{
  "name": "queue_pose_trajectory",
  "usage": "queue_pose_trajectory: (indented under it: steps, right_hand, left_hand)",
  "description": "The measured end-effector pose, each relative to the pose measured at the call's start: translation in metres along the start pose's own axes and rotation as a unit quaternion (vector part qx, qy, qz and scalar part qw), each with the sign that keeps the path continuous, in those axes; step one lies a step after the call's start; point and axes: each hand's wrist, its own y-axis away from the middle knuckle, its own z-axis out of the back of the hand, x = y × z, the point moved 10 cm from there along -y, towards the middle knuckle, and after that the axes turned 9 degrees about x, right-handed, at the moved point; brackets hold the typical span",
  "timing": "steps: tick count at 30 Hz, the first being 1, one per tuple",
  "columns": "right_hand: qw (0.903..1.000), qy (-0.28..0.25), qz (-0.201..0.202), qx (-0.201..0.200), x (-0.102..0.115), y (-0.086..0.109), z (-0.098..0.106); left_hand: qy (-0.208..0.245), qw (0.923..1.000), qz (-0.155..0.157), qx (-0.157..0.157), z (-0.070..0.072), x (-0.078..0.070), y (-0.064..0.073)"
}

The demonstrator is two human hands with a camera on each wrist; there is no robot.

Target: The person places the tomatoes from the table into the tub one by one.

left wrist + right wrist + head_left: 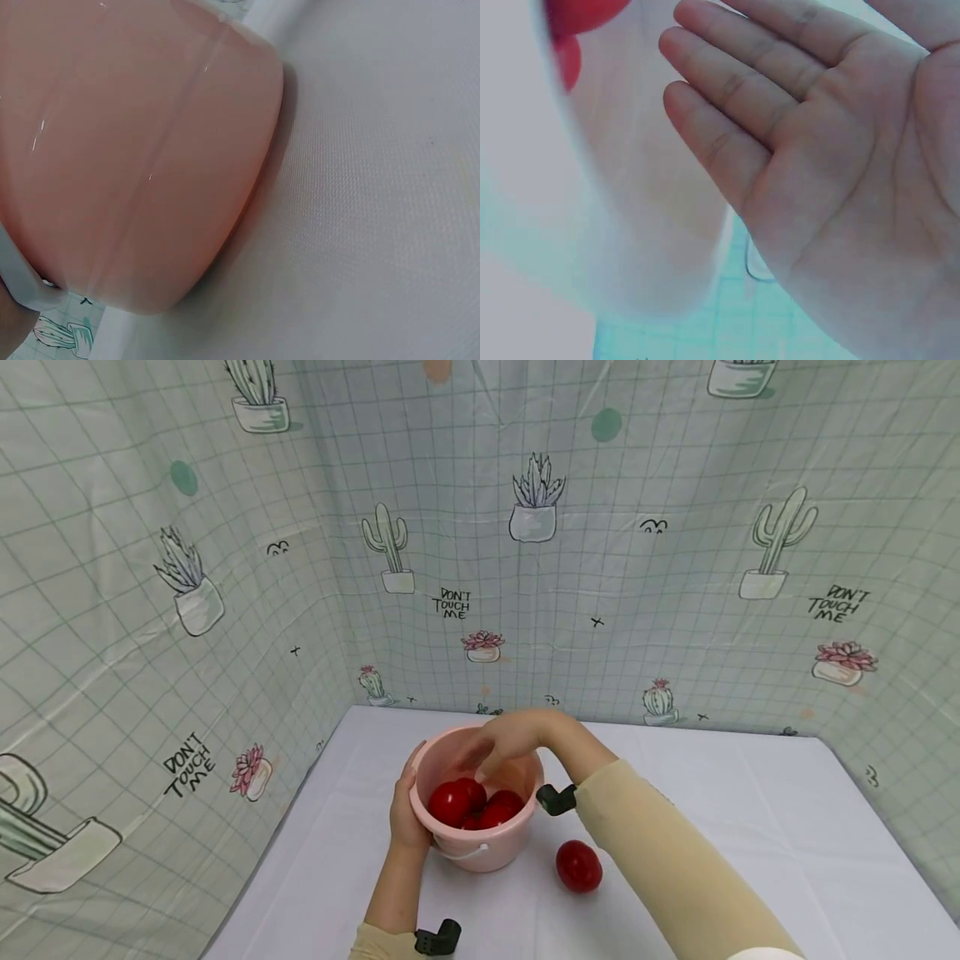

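A pink bucket (491,853) with a white handle stands on the white-covered table. Inside it lie several glossy red, tomato-like fruits (448,803). My left hand (408,814) holds the bucket at its left side, up by the rim; the left wrist view shows mostly the bucket's smooth wall (150,150). Over the far right of the rim reaches my right hand (517,735), its fingers pointing down into the bucket above the fruits. The right wrist view shows its palm bare and its fingers extended. Right of the bucket, one more red fruit (579,866) lies on the table.
The white table cover (720,827) extends on both sides of the bucket. Grid-patterned curtains (600,568) printed with cacti rise behind the table and along its left and right sides. Each wrist carries a small black camera mount (557,799).
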Motion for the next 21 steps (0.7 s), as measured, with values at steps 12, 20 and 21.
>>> queue_pose_trajectory:
  steps: [12,20,21]
  right_hand:
    - [0.9944,-0.058,0.031,-0.083,-0.027,0.064,0.001]
    - [0.9672,-0.087,0.035,-0.236,-0.056,0.116,-0.014]
    - [0.9616,-0.100,0.040,-0.252,-0.061,0.122,-0.019]
  left_hand:
    - [-0.014,0.9999,-0.006,-0.007,0.004,-0.002,-0.001]
    - [-0.021,0.9998,-0.007,0.000,0.001,-0.002,-0.001]
    - [-0.021,0.9998,-0.007,0.001,0.001,-0.001,-0.001]
